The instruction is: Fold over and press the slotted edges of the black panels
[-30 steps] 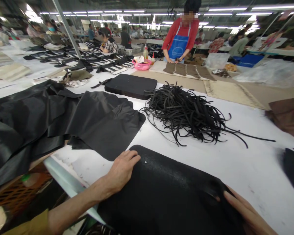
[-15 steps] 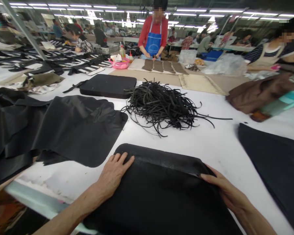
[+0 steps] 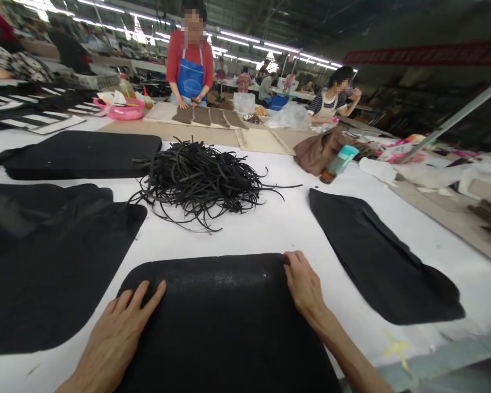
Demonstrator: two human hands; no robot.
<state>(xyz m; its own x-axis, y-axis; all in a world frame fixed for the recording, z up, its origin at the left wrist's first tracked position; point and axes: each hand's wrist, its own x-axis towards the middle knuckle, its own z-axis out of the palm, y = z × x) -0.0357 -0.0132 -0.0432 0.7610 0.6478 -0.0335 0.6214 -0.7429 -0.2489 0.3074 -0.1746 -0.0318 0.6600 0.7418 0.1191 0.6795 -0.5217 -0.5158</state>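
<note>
Pressing flat, the left hand (image 3: 118, 333) lies open, fingers spread, on the near left part of the black pad (image 3: 229, 322). The right hand (image 3: 305, 286) curls its fingers over the pad's far right corner, gripping it. The pad lies directly ahead on the white table (image 3: 278, 229), long axis left to right. Black strips (image 3: 196, 183) are piled beyond it.

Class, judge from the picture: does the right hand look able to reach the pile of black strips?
Probably yes: the right hand rests on the black panel, and only bare white table lies between it and the strips.
</note>
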